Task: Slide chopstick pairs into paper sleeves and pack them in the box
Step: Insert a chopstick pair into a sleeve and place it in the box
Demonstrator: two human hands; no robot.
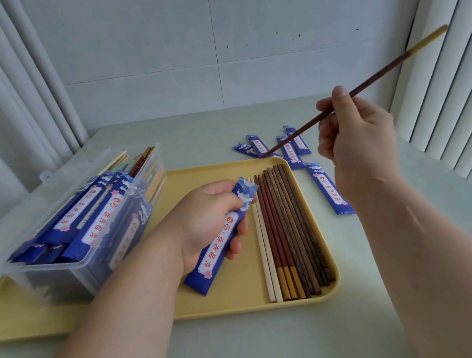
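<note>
My left hand (pixel 206 215) grips a blue paper sleeve (pixel 219 241) over the yellow tray (pixel 237 301), its open end pointing away from me. My right hand (pixel 352 130) pinches red-brown chopsticks (pixel 369 81) with a yellow end, held in the air above the table, tip pointing down-left. Several loose chopsticks (pixel 288 232), white, red and dark brown, lie side by side on the tray's right part. A clear plastic box (pixel 79 225) on the tray's left holds several sleeved pairs.
Several empty blue sleeves (pixel 285 144) lie on the table beyond the tray, and one more sleeve (pixel 329 187) lies to its right. The box lid (pixel 0 226) hangs open at the left. Curtains hang on both sides, a wall stands behind.
</note>
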